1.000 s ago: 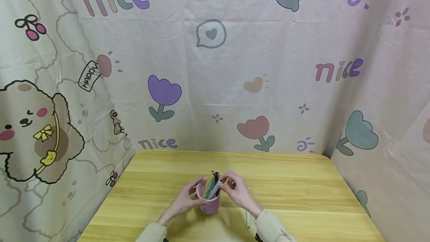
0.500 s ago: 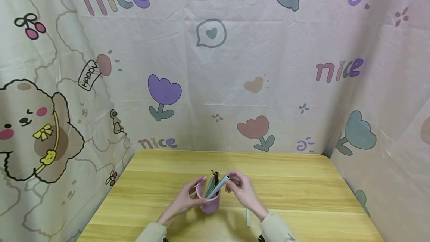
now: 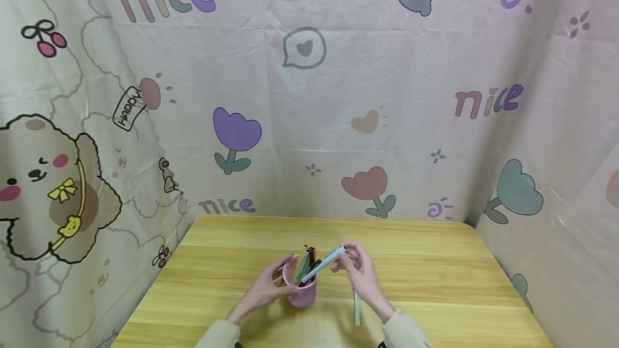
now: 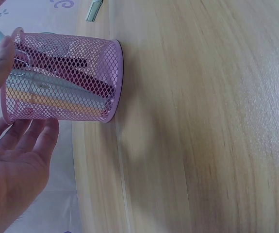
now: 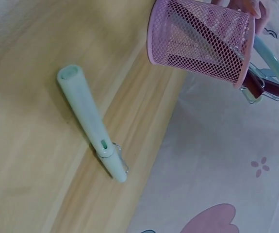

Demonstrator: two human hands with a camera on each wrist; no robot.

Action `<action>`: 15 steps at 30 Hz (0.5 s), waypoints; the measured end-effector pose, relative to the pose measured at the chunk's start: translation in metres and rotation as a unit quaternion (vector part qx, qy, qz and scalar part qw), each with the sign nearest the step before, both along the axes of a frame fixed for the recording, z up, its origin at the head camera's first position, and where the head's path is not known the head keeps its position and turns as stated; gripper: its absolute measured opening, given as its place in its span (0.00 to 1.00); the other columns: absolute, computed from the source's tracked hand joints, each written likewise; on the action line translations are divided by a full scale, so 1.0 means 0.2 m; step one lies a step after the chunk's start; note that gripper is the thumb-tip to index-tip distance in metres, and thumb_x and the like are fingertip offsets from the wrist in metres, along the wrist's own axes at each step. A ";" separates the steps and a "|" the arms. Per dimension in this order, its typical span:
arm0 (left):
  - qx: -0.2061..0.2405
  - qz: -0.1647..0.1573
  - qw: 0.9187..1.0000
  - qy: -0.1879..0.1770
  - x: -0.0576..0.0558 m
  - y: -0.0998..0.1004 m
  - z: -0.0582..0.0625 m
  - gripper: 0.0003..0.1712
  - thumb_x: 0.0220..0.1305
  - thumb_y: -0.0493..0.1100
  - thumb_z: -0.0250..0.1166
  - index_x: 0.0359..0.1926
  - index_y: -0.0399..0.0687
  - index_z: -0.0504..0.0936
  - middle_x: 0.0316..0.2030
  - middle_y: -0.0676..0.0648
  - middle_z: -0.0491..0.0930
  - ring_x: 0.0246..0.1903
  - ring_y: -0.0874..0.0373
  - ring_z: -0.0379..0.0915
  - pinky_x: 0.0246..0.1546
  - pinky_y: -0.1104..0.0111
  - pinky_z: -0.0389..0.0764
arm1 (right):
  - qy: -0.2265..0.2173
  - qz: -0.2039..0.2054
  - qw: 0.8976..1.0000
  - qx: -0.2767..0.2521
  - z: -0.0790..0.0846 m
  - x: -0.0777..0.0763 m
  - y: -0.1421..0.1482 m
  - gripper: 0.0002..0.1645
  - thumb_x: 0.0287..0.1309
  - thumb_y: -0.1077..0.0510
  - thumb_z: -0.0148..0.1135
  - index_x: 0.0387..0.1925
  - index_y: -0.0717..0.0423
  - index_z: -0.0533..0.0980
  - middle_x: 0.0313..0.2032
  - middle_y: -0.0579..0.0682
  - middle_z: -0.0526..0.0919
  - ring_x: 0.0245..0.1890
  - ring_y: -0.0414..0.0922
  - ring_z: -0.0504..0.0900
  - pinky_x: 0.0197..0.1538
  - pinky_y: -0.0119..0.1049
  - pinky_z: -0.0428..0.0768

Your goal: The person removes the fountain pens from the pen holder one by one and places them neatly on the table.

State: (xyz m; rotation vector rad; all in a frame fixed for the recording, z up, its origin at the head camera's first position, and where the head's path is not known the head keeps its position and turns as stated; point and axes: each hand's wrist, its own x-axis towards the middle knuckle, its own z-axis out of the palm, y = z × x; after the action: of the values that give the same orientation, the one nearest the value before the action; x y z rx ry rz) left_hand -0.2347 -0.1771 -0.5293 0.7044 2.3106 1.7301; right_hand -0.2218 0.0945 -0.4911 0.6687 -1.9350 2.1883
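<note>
My left hand (image 3: 263, 287) grips a pink mesh pen cup (image 3: 303, 298), its thumb on one side near the rim and its fingers on the other. The cup stands upright on the table, with several pens inside, among them green pens (image 3: 302, 268) and a dark red one (image 3: 311, 254). With my right hand (image 3: 361, 273) I pinch the upper end of a light blue pen (image 3: 325, 263). That pen slants out to the right, and its lower end is still within the cup's mouth. Through the mesh in the left wrist view, an orange-yellow pen (image 4: 57, 103) shows.
A pale green pen (image 5: 88, 114) with a metal clip lies on the wooden table (image 3: 435, 283), just below my right wrist. A patterned cloth (image 3: 309, 122) hangs behind the table and along both sides.
My right hand has moved right and slightly up, drawing the light blue pen farther out of the cup and tilting it over. The left hand and the cup have stayed in place.
</note>
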 end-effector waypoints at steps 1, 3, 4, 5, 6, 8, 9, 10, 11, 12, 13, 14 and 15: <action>0.000 0.000 1.000 0.000 0.00 0.00 0.00 0.53 0.56 0.37 0.75 0.74 0.25 0.53 0.73 0.23 0.56 0.70 0.24 0.57 0.69 0.46 0.71 | 0.003 -0.003 1.000 -0.006 0.00 0.00 0.01 0.19 0.73 0.66 0.50 0.55 0.80 0.62 0.44 0.81 0.78 0.33 0.36 0.87 0.42 0.35 0.92; -0.001 0.001 1.000 0.001 0.00 0.00 0.00 0.53 0.56 0.37 0.75 0.74 0.25 0.53 0.73 0.23 0.56 0.70 0.24 0.58 0.69 0.46 0.71 | 0.004 -0.014 1.000 -0.014 0.00 0.00 0.02 0.18 0.74 0.66 0.49 0.55 0.79 0.62 0.42 0.77 0.80 0.33 0.37 0.87 0.43 0.35 0.92; -0.001 0.001 1.000 0.001 0.00 0.00 0.00 0.53 0.56 0.37 0.75 0.74 0.25 0.53 0.73 0.23 0.56 0.70 0.24 0.57 0.69 0.46 0.71 | 0.003 -0.021 1.000 -0.017 -0.01 0.00 0.02 0.18 0.74 0.66 0.50 0.56 0.78 0.62 0.42 0.73 0.82 0.33 0.37 0.87 0.43 0.34 0.92; -0.002 0.001 1.000 0.002 0.00 0.00 0.00 0.53 0.56 0.37 0.75 0.74 0.25 0.53 0.73 0.23 0.56 0.70 0.24 0.57 0.69 0.46 0.70 | 0.001 -0.027 0.999 -0.021 -0.01 0.01 0.03 0.18 0.74 0.66 0.50 0.56 0.77 0.62 0.41 0.69 0.84 0.33 0.37 0.87 0.43 0.34 0.91; -0.003 0.001 1.000 0.003 0.00 0.00 0.00 0.53 0.56 0.37 0.75 0.74 0.25 0.53 0.73 0.23 0.56 0.70 0.24 0.57 0.69 0.46 0.70 | 0.000 -0.034 0.999 -0.024 -0.01 0.01 0.03 0.17 0.73 0.66 0.50 0.56 0.75 0.63 0.41 0.64 0.85 0.33 0.37 0.87 0.44 0.34 0.91; -0.003 0.000 1.000 0.004 0.00 0.00 0.00 0.53 0.56 0.37 0.74 0.74 0.25 0.52 0.73 0.23 0.56 0.70 0.24 0.57 0.69 0.46 0.70 | -0.005 -0.043 0.999 -0.028 -0.01 0.01 0.04 0.16 0.73 0.66 0.52 0.56 0.72 0.64 0.41 0.55 0.86 0.33 0.37 0.87 0.44 0.33 0.91; -0.003 0.000 1.000 0.004 0.00 0.00 0.00 0.53 0.56 0.37 0.74 0.74 0.25 0.52 0.73 0.23 0.55 0.70 0.24 0.57 0.69 0.46 0.70 | -0.007 -0.046 0.998 -0.032 -0.01 0.01 0.05 0.16 0.72 0.66 0.52 0.55 0.71 0.64 0.41 0.53 0.86 0.33 0.37 0.87 0.44 0.33 0.91; -0.003 0.001 1.000 0.004 0.00 0.00 0.00 0.53 0.56 0.37 0.75 0.74 0.25 0.52 0.73 0.23 0.55 0.70 0.24 0.57 0.69 0.46 0.70 | -0.009 -0.049 0.998 -0.034 -0.01 0.01 0.06 0.16 0.72 0.66 0.53 0.55 0.70 0.65 0.41 0.51 0.86 0.33 0.36 0.87 0.44 0.33 0.91; -0.003 0.001 1.000 0.004 0.00 0.00 0.00 0.53 0.56 0.37 0.75 0.74 0.25 0.52 0.73 0.22 0.55 0.70 0.24 0.57 0.69 0.46 0.70 | -0.009 -0.051 0.998 -0.038 -0.01 0.01 0.06 0.16 0.71 0.66 0.54 0.55 0.69 0.65 0.42 0.50 0.86 0.33 0.36 0.87 0.44 0.33 0.91; -0.002 0.001 1.000 0.004 0.00 0.00 0.00 0.53 0.56 0.37 0.75 0.74 0.25 0.52 0.73 0.22 0.56 0.70 0.24 0.57 0.69 0.46 0.70 | -0.010 -0.053 0.998 -0.041 -0.01 0.01 0.07 0.15 0.71 0.66 0.55 0.55 0.68 0.65 0.42 0.50 0.85 0.33 0.36 0.87 0.44 0.32 0.91; -0.002 0.001 1.000 0.003 0.00 0.00 0.00 0.54 0.56 0.37 0.75 0.74 0.25 0.52 0.73 0.23 0.56 0.70 0.24 0.57 0.69 0.46 0.71 | -0.012 -0.054 0.997 -0.044 0.00 0.01 0.08 0.15 0.70 0.67 0.55 0.54 0.67 0.66 0.43 0.49 0.85 0.33 0.36 0.86 0.44 0.32 0.91; -0.002 0.001 1.000 0.003 0.00 0.00 0.00 0.54 0.56 0.37 0.75 0.74 0.25 0.52 0.73 0.23 0.56 0.70 0.24 0.57 0.69 0.46 0.71 | -0.013 -0.056 0.997 -0.048 0.00 0.01 0.09 0.14 0.70 0.67 0.56 0.54 0.65 0.66 0.43 0.49 0.85 0.34 0.36 0.86 0.44 0.31 0.90; -0.002 0.002 1.000 0.003 0.00 0.00 0.00 0.54 0.56 0.37 0.75 0.74 0.25 0.52 0.73 0.23 0.56 0.70 0.24 0.57 0.69 0.47 0.71 | -0.012 -0.056 0.997 -0.053 0.00 0.01 0.09 0.14 0.69 0.67 0.56 0.53 0.64 0.67 0.43 0.48 0.85 0.34 0.36 0.86 0.44 0.30 0.90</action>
State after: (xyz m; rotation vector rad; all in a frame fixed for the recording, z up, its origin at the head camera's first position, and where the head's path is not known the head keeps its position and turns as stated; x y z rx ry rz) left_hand -0.2342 -0.1767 -0.5291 0.7071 2.3204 1.7259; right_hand -0.2202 0.1130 -0.4918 0.5062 -1.8064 2.2215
